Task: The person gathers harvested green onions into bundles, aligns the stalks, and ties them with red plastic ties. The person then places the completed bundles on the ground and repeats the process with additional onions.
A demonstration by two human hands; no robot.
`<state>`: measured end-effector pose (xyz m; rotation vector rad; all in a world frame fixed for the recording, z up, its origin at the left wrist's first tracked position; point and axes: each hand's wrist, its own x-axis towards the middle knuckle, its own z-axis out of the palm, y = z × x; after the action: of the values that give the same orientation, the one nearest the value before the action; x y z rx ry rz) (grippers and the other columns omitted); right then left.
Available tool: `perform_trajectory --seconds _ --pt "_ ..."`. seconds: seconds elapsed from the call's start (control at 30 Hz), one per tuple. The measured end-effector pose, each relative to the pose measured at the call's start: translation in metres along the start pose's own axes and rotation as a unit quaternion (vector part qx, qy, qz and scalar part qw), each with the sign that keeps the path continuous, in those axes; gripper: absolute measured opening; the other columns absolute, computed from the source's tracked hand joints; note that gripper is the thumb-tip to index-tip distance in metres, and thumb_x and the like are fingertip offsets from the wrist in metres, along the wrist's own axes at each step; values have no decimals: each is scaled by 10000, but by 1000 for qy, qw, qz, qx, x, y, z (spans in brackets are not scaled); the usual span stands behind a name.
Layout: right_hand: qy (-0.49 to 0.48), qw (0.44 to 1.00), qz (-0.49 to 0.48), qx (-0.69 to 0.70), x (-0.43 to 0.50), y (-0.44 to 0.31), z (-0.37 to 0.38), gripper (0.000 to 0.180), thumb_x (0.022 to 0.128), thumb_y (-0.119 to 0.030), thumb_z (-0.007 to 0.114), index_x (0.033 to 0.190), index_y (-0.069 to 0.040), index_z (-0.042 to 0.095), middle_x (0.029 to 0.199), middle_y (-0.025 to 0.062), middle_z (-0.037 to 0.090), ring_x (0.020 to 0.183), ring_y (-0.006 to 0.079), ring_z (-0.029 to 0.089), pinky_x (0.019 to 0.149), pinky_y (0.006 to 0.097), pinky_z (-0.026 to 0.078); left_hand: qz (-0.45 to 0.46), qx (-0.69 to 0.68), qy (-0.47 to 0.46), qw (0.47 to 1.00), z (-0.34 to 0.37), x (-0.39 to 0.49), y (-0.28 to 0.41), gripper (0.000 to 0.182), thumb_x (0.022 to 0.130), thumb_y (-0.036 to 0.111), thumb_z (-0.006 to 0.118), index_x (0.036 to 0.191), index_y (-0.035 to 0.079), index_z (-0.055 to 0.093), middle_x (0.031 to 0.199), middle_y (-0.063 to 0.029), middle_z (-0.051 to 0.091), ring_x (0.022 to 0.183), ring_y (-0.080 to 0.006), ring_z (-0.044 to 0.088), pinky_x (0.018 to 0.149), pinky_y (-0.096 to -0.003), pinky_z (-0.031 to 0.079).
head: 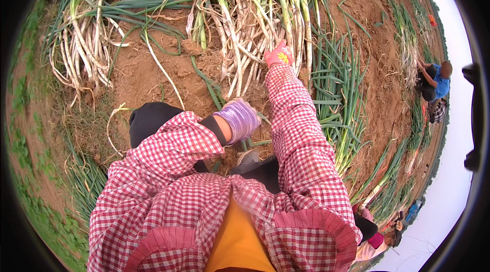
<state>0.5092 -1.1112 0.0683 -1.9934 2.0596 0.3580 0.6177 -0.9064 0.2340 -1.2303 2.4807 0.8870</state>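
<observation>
My right hand point(280, 56), in a pink glove with a yellow flower print, reaches forward into a large heap of long green onions point(245, 46). The glove touches their pale stalks, though its fingertips are partly hidden among them. Closer to my body is my left hand point(239, 119), in a purple knitted glove, with its fingers curled and turned out of sight. Green leaves point(210, 84) show beside that hand and beneath it, and whether it grips any cannot be told. Dry leaves and roots hang around the heap's white ends.
Another onion pile point(82, 48) lies to the left, with a single stalk point(162, 67) on the bare soil between. Onion tops point(338, 95) stretch along my right. A person in blue point(436, 80) crouches farther right; another person point(373, 233) is at lower right.
</observation>
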Motion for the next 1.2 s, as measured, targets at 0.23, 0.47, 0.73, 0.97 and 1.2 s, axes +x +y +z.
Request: perform_trajectory --seconds 0.23,0.47,0.73,0.97,1.2 --pt "117 985 -116 47 -7 27 -13 340 731 -218 612 998 -13 559 1043 212 570 976 368 555 844 433 449 -58 -51 52 996 -13 0 -33 271 832 270 521 967 61 629 834 -127 653 797 -305 638 689 -429 489" --pt "71 928 -147 336 -43 40 -40 478 819 -238 592 1155 81 474 997 244 597 903 323 584 785 360 446 -118 -180 174 961 -10 20 -54 441 863 339 492 1155 11 524 990 -187 589 962 -320 564 838 -425 437" --pt "32 877 -130 461 -100 -33 -92 577 776 -269 639 1188 95 462 1023 246 606 931 329 599 801 369 462 -229 -462 290 806 63 90 -63 747 765 257 691 1366 55 295 1099 -207 553 947 -269 571 827 -318 453" --pt "-1 861 -202 466 -129 -42 -63 479 867 -192 574 1270 25 436 1213 164 518 1109 247 514 927 323 410 -95 -871 359 321 83 100 -51 358 912 93 492 1251 5 420 1056 -68 589 887 -137 531 778 -266 433" --pt "-103 868 -78 479 -163 26 7 480 907 -342 479 1286 -50 439 1265 201 485 1194 319 450 987 365 360 -316 -675 343 572 75 87 -50 342 923 281 494 1032 -33 574 914 -137 605 809 -219 562 723 -321 444"
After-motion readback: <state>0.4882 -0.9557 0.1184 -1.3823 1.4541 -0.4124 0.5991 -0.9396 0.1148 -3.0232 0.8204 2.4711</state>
